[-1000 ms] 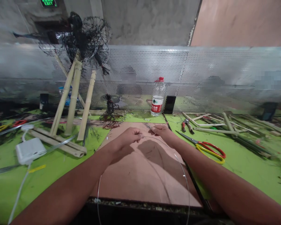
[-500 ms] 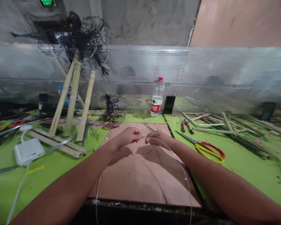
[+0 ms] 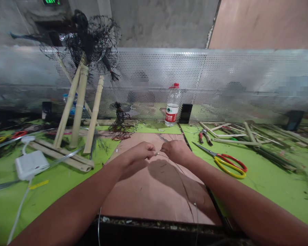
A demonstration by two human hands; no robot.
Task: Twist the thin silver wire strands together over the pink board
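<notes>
Over a brown board (image 3: 154, 194), my left hand (image 3: 138, 154) and my right hand (image 3: 176, 151) are both closed in a pinch on a thin wire (image 3: 192, 205), almost touching each other. The wire runs from between the fingertips back toward me in a narrow loop, with its near end out of sight past the bottom edge. Thin dark strands lie on the board just beyond my hands.
Red-and-yellow scissors (image 3: 227, 162) and pliers (image 3: 203, 136) lie right of the board on the green mat (image 3: 267, 181). A water bottle (image 3: 172, 105) stands at the perforated metal screen (image 3: 220, 82). Bamboo poles (image 3: 78, 109) with tangled black wire lean at left, near a white box (image 3: 30, 164).
My right hand has drawn in to the left hand and turned over. The wire loop has swung inward and narrowed, its right side now nearer the board's middle.
</notes>
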